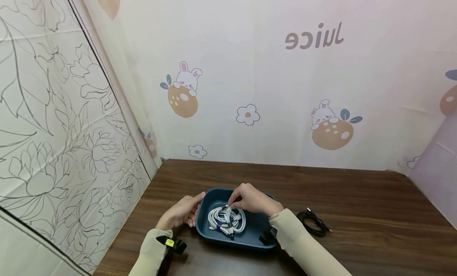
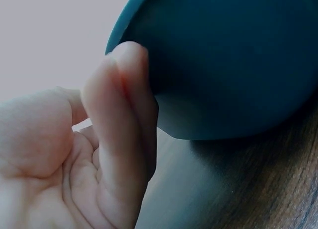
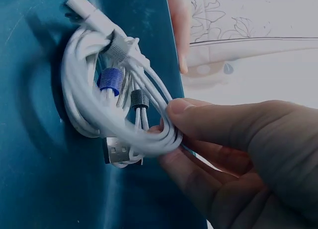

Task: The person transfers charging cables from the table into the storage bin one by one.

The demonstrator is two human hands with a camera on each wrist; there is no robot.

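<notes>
My right hand [image 1: 254, 199] pinched a coiled white plastic-sheathed cable [image 3: 124, 133] while my relaxed left hand [image 1: 183, 211] touched the rounded blue tray [image 1: 254, 225].

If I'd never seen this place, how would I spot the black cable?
Start with the brown table and find the blue tray on it. To the tray's right, just past the right sleeve, the black cable lies coiled on the table. Its dark colour sets it apart from the white cables in the tray.

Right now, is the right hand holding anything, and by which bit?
Yes: the right hand pinches a coiled white cable by the edge of its loop, away from the gray tie.
</notes>
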